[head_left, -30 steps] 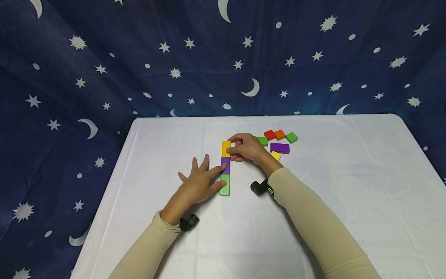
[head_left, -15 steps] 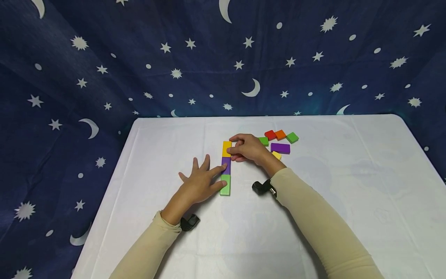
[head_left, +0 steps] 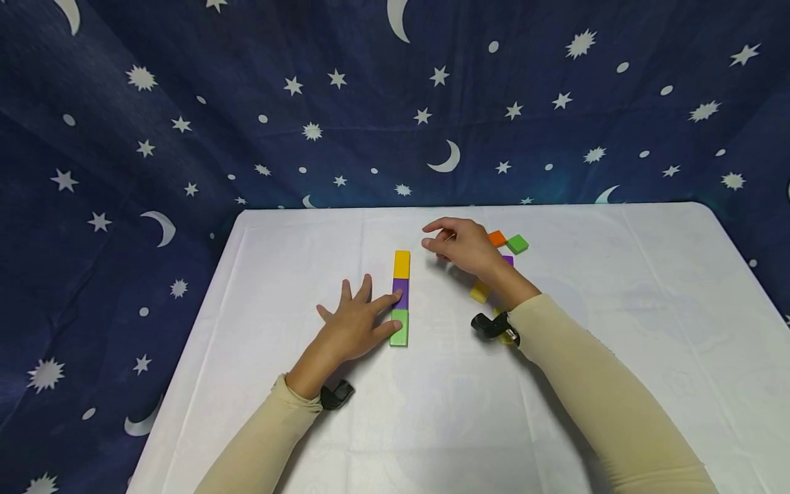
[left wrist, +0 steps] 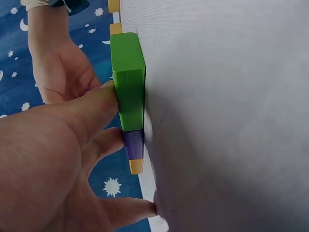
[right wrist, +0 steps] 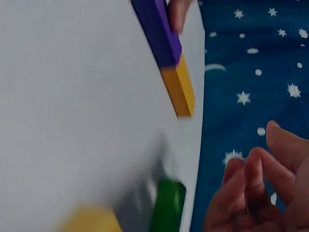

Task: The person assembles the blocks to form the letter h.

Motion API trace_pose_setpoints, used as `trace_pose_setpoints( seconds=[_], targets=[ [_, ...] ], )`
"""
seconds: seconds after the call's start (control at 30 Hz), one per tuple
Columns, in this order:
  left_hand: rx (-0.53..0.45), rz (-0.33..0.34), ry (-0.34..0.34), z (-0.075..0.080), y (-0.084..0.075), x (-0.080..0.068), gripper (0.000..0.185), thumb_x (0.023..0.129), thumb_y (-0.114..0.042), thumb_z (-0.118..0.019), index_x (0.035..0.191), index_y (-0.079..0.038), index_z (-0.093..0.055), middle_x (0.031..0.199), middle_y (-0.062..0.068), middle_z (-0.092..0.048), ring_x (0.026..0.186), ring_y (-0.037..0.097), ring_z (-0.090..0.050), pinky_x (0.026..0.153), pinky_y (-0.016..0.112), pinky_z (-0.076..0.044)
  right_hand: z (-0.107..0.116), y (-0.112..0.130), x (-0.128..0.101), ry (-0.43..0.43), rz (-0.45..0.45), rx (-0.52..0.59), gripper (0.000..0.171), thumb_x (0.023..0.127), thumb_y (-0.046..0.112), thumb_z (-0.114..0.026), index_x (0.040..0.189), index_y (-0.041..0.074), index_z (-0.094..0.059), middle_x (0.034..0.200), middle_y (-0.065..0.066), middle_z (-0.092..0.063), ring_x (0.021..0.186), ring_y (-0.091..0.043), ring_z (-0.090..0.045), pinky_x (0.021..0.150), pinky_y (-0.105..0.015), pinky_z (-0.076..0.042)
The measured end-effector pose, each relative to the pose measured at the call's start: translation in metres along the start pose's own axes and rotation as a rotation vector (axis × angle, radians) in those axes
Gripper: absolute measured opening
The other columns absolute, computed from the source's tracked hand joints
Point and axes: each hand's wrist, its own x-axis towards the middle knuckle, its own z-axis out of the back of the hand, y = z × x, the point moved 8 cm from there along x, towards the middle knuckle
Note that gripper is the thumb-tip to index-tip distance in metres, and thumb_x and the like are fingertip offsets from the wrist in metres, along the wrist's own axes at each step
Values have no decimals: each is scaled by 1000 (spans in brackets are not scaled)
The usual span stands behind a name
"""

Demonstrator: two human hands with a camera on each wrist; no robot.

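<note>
Three blocks lie end to end in a row on the white table: a yellow block (head_left: pixel 402 264) at the far end, a purple block (head_left: pixel 400 283) in the middle and a light green block (head_left: pixel 400 337) nearest. My left hand (head_left: pixel 352 329) rests at the row with fingers spread, index fingertip on the purple block and thumb on the green block (left wrist: pixel 129 96). To the right of the row, my right hand (head_left: pixel 465 247) hovers with loosely bent fingers and nothing held, apart from the yellow block (right wrist: pixel 178 92).
Near the right hand lie an orange block (head_left: pixel 496 239), a green block (head_left: pixel 517 243), a partly hidden purple block (head_left: pixel 508 260) and a yellow block (head_left: pixel 480 291). Another yellow piece (head_left: pixel 506 339) shows beside the right wrist camera. A starry dark blue cloth (head_left: pixel 308 165) hangs behind the table.
My right hand has let go of the yellow block at the row's far end and moved right and away, above the table. The left hand and the row have stayed put.
</note>
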Motion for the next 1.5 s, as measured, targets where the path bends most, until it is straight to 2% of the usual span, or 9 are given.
trace_pose_setpoints(
  seconds=[0.1,0.27,0.43,0.53,0.73,1.07,1.43,1.5],
  targets=[
    [16,-5,-9,1,0,-1,60,96,-61,-60,152,-42,-47,170,18,-19,153,58,-10,96,93,-14,18,6,1,-48,94,-172,34,97,37,-71,126,18,-73,94,-7,-68,87,-27,-58,75,-35,-46],
    [22,-9,-24,2,-1,-1,60,95,-60,-61,151,-42,-48,170,19,-20,152,58,-12,96,93,-14,35,1,5,-39,187,-383,28,96,34,-72,116,16,-77,99,-8,-70,95,-26,-59,86,-40,-48],
    [31,-12,-26,2,-2,-2,60,95,-61,-60,151,-42,-48,170,18,-20,153,57,-11,99,92,-11,39,-14,10,45,142,-557,33,96,39,-72,121,18,-76,120,-11,-68,117,-35,-56,100,-60,-44],
    [34,-10,-24,1,-1,-2,61,95,-62,-60,152,-43,-47,170,17,-19,153,56,-10,100,92,-9,39,-22,12,77,89,-613,37,96,42,-71,126,20,-75,125,-10,-65,128,-37,-50,102,-69,-37],
    [16,-7,-30,1,1,-2,60,95,-62,-60,151,-44,-47,171,17,-15,153,58,-4,100,92,-5,38,-29,14,96,71,-616,37,95,41,-71,126,21,-75,124,-8,-66,128,-35,-49,101,-69,-36],
    [-25,-1,-17,1,1,-3,59,95,-60,-61,151,-44,-48,171,18,-14,153,58,-3,100,92,-5,38,-34,15,94,54,-605,34,93,35,-76,122,19,-77,121,-7,-67,124,-33,-48,100,-67,-33],
    [-21,-4,-21,2,1,-3,60,95,-60,-61,151,-44,-48,171,18,-15,153,58,-3,100,92,-6,38,-38,17,65,29,-550,25,90,32,-80,112,20,-81,120,-4,-72,124,-31,-47,97,-61,-31],
    [-19,-7,-24,2,1,-2,59,95,-60,-61,151,-44,-48,171,18,-15,153,59,-4,99,93,-6,39,-38,17,57,21,-528,22,89,30,-81,109,20,-81,115,-4,-75,124,-30,-47,97,-59,-29]
  ],
)
